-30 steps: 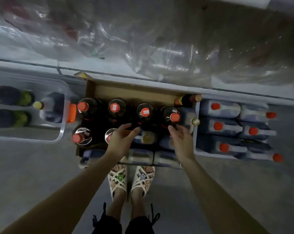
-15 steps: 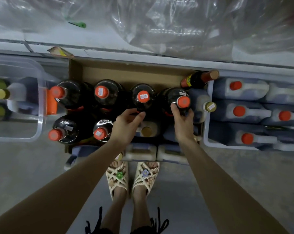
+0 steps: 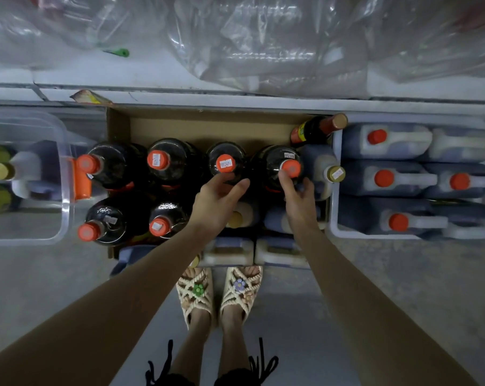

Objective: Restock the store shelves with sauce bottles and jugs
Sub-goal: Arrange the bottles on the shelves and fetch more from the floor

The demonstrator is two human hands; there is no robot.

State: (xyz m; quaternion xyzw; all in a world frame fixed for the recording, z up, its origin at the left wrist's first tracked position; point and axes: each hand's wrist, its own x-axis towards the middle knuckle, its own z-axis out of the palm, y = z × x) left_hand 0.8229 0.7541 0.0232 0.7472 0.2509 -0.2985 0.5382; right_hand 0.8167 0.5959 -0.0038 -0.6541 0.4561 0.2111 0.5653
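Several dark sauce bottles with orange caps stand in a cardboard box (image 3: 208, 129) on the floor. My left hand (image 3: 217, 203) reaches to the third bottle of the back row (image 3: 226, 163); thumb and fingers are spread against its near shoulder, not closed. My right hand (image 3: 299, 199) is at the fourth back-row bottle (image 3: 284, 165), with thumb and fingers curled round its neck just under the cap. Two more bottles (image 3: 163, 222) stand in the front row on the left. Pale jugs (image 3: 244, 215) lie in the box beneath my hands.
A white crate (image 3: 334, 218) on the right holds several dark jugs with orange caps. A clear bin (image 3: 64, 207) on the left holds bottles. A slim bottle (image 3: 319, 128) leans at the box's back right corner. Plastic-wrapped goods (image 3: 263, 43) fill the shelf above. My sandalled feet stand before the box.
Both hands moved forward from the box's near side to the back-row bottles; the right hand has closed round the fourth bottle's neck. The camera has come closer.
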